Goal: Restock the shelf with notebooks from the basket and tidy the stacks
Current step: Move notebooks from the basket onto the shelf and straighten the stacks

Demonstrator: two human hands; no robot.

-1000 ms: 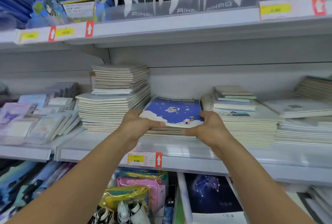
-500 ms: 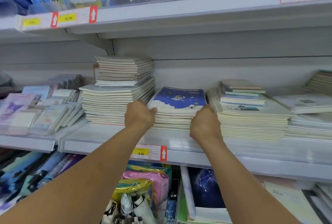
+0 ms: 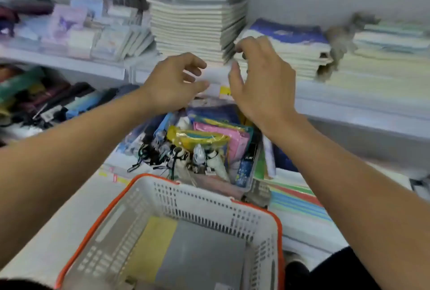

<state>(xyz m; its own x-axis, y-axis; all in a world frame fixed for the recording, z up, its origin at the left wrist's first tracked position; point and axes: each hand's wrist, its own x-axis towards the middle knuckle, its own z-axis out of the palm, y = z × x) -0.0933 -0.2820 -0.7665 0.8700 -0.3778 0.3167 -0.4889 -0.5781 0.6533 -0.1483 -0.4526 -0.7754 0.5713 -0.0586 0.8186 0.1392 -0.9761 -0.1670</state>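
Bright, even, diffuse light; shadows faint. Heavy motion blur smears the shelf [image 3: 349, 101] and notebook stacks [image 3: 197, 31]. Basket [image 3: 209, 199] somewhat sharper. Wide-angle bending at frame edges. No strong glare.

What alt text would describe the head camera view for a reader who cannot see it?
Two bare hands, left hand and right hand, hang empty in front of a shelf of stacked notebooks. Below stands a white basket with an orange rim, notebooks lying flat inside.
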